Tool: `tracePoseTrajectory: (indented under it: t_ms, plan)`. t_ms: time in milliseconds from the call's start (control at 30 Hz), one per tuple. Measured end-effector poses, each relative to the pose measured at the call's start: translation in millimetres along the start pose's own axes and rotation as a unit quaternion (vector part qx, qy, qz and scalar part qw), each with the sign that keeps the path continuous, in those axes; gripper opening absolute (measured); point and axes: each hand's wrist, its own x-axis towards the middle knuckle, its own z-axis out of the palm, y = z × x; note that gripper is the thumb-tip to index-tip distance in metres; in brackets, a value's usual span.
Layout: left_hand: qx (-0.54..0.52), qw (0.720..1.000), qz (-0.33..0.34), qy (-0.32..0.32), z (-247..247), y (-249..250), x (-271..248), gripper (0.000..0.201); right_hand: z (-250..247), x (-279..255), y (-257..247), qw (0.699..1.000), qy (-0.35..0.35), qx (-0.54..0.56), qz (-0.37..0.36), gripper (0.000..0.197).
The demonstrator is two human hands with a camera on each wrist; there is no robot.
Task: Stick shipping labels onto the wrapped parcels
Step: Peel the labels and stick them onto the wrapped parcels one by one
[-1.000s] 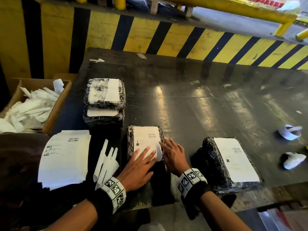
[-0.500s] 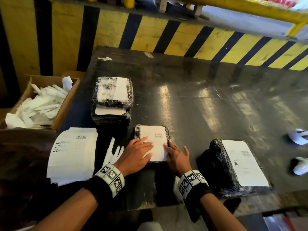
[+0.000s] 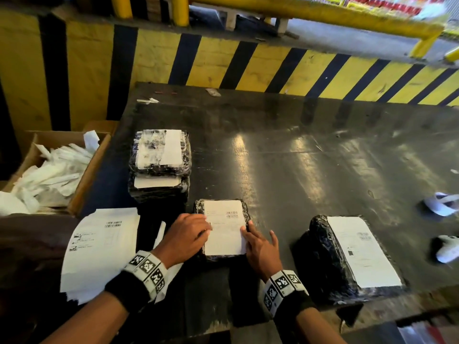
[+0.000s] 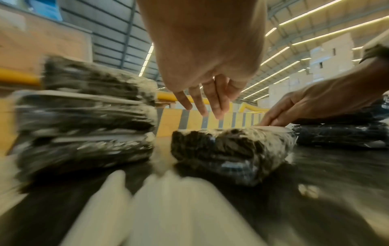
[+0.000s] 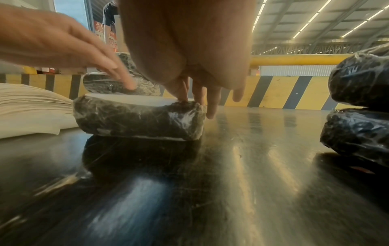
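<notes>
table (image 3: 310, 170): sitting dark and shiny in front of the yellow-and-black striped barrier (image 3: 273, 65), carrying everything below
cardboard box (image 3: 87, 170): sitting off the table's left edge, holding a heap of white backing strips (image 3: 52, 175)
label sheets (image 3: 99, 249): lying stacked at the near left, showing a barcode up top and some small print, way too blurry for reading
big parcel (image 3: 320, 264): lying at the near right in black wrap, already wearing a white label with tiny unreadable print
parcel stack (image 3: 159, 170): sitting behind the sheets, two black-wrapped ones piled up, each showing a white label
middle parcel (image 3: 223, 258): lying between the hands at the near edge, black wrap under clear film
shipping label (image 3: 224, 229): lying flat on top of the middle parcel, covering most of it; showing a barcode near the far right corner, nothing legible otherwise
left hand (image 3: 185, 239): resting relaxed at the label's left edge, fingers mostly straight, gripping nothing; fingertips looking slightly raised in the left wrist view (image 4: 210, 99)
right hand (image 3: 260, 247): lying flat-fingered along the parcel's right side, a fingertip touching the label's right edge, gripping nothing
vs half a second ago: left hand sliding back off the label middle toward its left edge; right hand staying put; parcel not shifting
white scraps (image 3: 444, 227): lying curled at the far right of the table
</notes>
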Motion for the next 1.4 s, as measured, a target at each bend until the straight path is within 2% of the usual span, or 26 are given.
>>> tracePoseTrajectory:
  t_ms: [33,100,167,367,433,500,600,667,767,900,967,1067,1133,1167,1233,1333,1367,1400]
  plan:
    - [0.006,1.0,0.014,-0.014,3,6,14,0.055,-1,0,-1,1.0,0.001,0.001,0.002,0.049]
    - [0.043,0.992,0.017,-0.12,12,14,31,0.076,-3,-3,-2,1.0,-0.006,0.001,0.002,0.049]
    - [0.087,0.977,0.005,-0.193,17,10,32,0.084,-5,-5,-3,1.0,-0.014,-0.009,-0.001,0.051]
    - [0.065,0.984,-0.027,-0.162,1,-22,5,0.079,-7,-6,-4,0.999,-0.032,-0.017,-0.003,0.054]
    - [0.056,0.986,-0.037,-0.155,-8,-27,6,0.07,-7,-7,-6,1.0,-0.026,-0.017,-0.001,0.054]
    - [0.062,0.99,-0.042,-0.116,-16,-27,15,0.061,-9,-8,-8,1.0,-0.019,-0.023,-0.003,0.053]
    - [0.072,0.995,-0.005,-0.073,-17,-15,35,0.064,-10,-7,-10,0.999,-0.022,-0.043,-0.013,0.055]
    - [0.075,0.993,0.0,-0.091,-6,-7,46,0.073,-11,-6,-11,0.999,-0.023,-0.042,-0.01,0.054]
    - [0.118,0.981,-0.055,-0.146,7,-5,49,0.089,-10,-6,-12,0.999,-0.03,-0.027,-0.008,0.054]
    - [0.112,0.981,-0.12,-0.106,10,-12,37,0.087,-8,-4,-8,0.999,-0.036,-0.019,-0.007,0.059]
    - [0.106,0.977,-0.152,-0.103,10,-11,29,0.085,-5,-4,-8,0.999,-0.035,-0.013,-0.008,0.071]
    - [0.092,0.973,-0.193,-0.091,18,-4,14,0.093,-1,-3,-7,1.0,-0.022,0.014,-0.012,0.076]
    - [0.068,0.965,-0.236,-0.092,27,3,-1,0.103,1,-2,-6,1.0,-0.012,0.028,-0.007,0.086]
    - [0.058,0.961,-0.254,-0.097,31,6,-7,0.108,3,-1,-4,0.999,-0.01,0.036,-0.002,0.085]
    - [0.031,0.954,-0.28,-0.103,40,14,-16,0.1,5,2,0,0.998,-0.013,0.059,0.011,0.073]
    - [-0.024,0.951,-0.293,-0.092,50,20,-19,0.077,7,5,5,0.992,-0.04,0.114,0.027,0.102]
    - [-0.036,0.951,-0.294,-0.086,52,19,-19,0.074,7,5,6,0.99,-0.052,0.126,0.024,0.103]
    - [-0.042,0.953,-0.291,-0.08,54,18,-19,0.074,5,5,6,0.989,-0.059,0.136,0.018,0.093]
